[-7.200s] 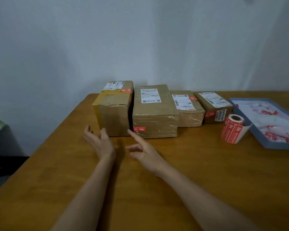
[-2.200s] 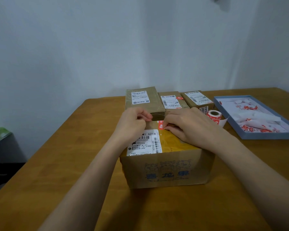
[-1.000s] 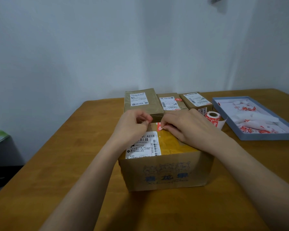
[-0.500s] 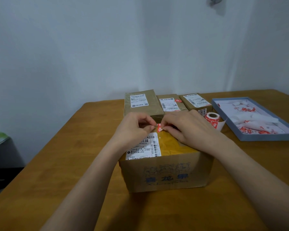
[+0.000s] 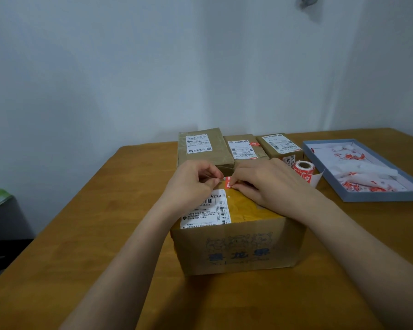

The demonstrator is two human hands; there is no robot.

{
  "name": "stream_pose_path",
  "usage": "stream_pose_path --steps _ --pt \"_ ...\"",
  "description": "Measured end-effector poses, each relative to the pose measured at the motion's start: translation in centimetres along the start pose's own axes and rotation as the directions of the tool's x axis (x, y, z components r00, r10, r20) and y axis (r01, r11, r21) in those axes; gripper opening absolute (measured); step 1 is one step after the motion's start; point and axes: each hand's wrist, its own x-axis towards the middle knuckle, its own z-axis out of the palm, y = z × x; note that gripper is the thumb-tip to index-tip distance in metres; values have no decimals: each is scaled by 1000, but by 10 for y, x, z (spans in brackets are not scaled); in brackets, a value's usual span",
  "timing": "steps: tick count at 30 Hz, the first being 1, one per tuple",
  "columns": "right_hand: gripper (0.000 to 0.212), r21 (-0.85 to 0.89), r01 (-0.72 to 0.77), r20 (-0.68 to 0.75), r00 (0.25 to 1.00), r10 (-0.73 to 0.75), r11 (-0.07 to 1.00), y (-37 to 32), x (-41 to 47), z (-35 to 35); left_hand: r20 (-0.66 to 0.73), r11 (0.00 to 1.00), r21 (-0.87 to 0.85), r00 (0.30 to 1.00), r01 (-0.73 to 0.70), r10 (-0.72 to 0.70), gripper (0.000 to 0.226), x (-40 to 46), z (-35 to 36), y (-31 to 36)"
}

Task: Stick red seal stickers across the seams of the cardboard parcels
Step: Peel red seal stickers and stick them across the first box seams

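Both hands, left hand and right hand, pinch a red seal sticker over the parcel seam; pressing it flat likely follows.

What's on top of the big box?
A white shipping label, yellow tape, a red seal sticker, and both hands. The hands cover the rest.

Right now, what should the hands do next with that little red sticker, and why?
Probably press it flat. Both the left hand and right hand pinch the red sticker at the far top edge of the front parcel, and it looks not yet smoothed down.
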Motion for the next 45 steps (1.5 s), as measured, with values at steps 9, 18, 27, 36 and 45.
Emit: stream_pose_path --steps 9,18,27,36,45 --pt "21 -32 -1 -18 1000 0 999 0 1 2 1 1000 -2 1000 4 -4 16 0 0 -1" --pt "20 -12 -16 -28 999 15 1000 0 2 2 0 1000 -3 1000 -4 4 15 0 0 -1" --pt "18 -4 -25 -59 998 25 1000 1 3 3 2 1000 5 1000 -12 12 15 0 0 -1" --pt "16 33 -26 -83 996 29 999 3 3 5 2 1000 26 1000 -8 8 16 1 1 -3" --pt "14 98 -78 -112 990 89 992 4 2 6 19 999 39 1000 -23 23 17 1 1 -4"
